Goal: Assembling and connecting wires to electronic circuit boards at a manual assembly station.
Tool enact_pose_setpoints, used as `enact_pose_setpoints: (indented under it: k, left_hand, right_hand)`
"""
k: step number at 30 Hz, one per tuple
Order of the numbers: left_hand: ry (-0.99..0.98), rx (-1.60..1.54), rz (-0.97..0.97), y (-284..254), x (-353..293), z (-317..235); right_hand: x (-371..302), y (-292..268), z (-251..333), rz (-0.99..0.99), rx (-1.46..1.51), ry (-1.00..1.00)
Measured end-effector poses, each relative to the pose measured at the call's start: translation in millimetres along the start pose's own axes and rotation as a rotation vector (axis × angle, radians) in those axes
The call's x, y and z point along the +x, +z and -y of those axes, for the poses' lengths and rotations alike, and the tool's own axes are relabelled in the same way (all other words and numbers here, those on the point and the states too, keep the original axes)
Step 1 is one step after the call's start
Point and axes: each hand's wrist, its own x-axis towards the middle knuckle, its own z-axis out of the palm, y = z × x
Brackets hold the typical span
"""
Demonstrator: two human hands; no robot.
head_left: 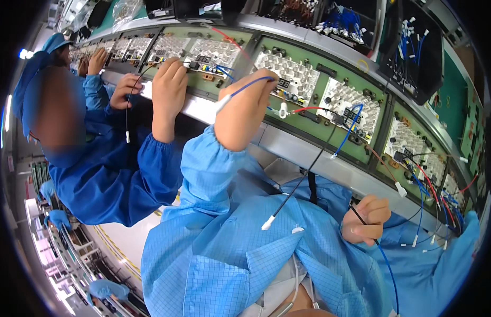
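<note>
My left hand [242,113] reaches over a circuit board [293,71] with a small digit display. Its fingers are pinched on a blue wire [250,84], which loops back over the hand to a white connector. Lower right, my right hand [366,219] is closed on wires, a black one [357,214] at its upper side and a blue one [388,264] hanging below. On the board to the right [353,105], a red wire [309,109], a long black wire [315,161] and a blue wire [344,140] run off near the display.
Green fixtures with boards line the metal-edged conveyor [309,150]. Dark bins [409,53] of wires stand behind it. At my left, a co-worker in dark blue [113,174] works with both hands [170,84] over the line. More wired boards [414,142] lie right.
</note>
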Motion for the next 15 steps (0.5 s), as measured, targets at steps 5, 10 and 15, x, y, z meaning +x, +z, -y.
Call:
enact_pose_setpoints:
  k: [5,10,15]
  left_hand:
    - [0.002,0.044,-0.024,7.8,0.1,1.8]
    - [-0.053,-0.023,-0.025,5.4,0.2,3.0]
    - [-0.065,-0.036,-0.029,8.3,-1.0,3.1]
  right_hand:
    - [0.7,3.2,0.4,0.048,-0.021,-0.018]
    - [-4.1,9.9,1.3,0.057,-0.015,-0.028]
    - [-3.7,7.0,2.8,0.009,-0.086,-0.022]
